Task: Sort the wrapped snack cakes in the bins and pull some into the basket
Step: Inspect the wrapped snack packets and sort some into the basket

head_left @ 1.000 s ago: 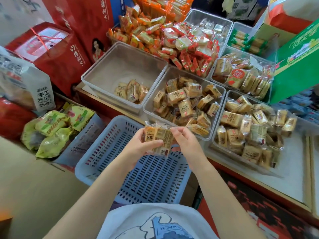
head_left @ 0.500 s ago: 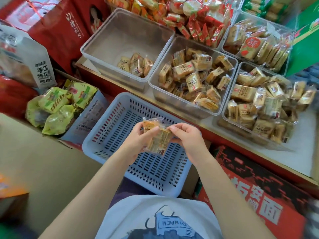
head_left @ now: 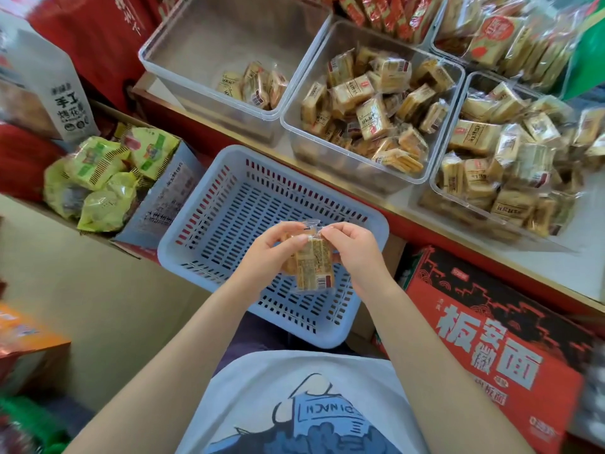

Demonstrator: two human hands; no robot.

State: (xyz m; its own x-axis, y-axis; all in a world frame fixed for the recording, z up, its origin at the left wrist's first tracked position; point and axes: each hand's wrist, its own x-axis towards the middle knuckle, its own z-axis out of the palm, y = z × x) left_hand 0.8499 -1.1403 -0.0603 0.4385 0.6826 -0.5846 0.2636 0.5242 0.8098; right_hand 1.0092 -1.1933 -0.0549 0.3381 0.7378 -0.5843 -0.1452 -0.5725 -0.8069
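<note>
Both my hands hold wrapped snack cakes (head_left: 312, 267) over the blue slotted basket (head_left: 226, 204). My left hand (head_left: 266, 255) grips them from the left, and my right hand (head_left: 353, 250) pinches the wrapper's top edge. The basket's floor is bare. Behind it on the counter stand three clear bins: the left bin (head_left: 203, 37) with a few cakes in its near right corner, the middle bin (head_left: 330, 158) about half full, and the right bin (head_left: 438, 178) heaped.
An open carton of green snack bags (head_left: 98, 178) sits left of the basket, with a white bag (head_left: 49, 86) behind it. A red printed box (head_left: 497, 352) lies at the right below the counter edge. More packaged snacks fill bins at the back.
My hands have come down and toward me with the cakes, from in front of the middle bin to above the basket's near half. The view has tilted downward.
</note>
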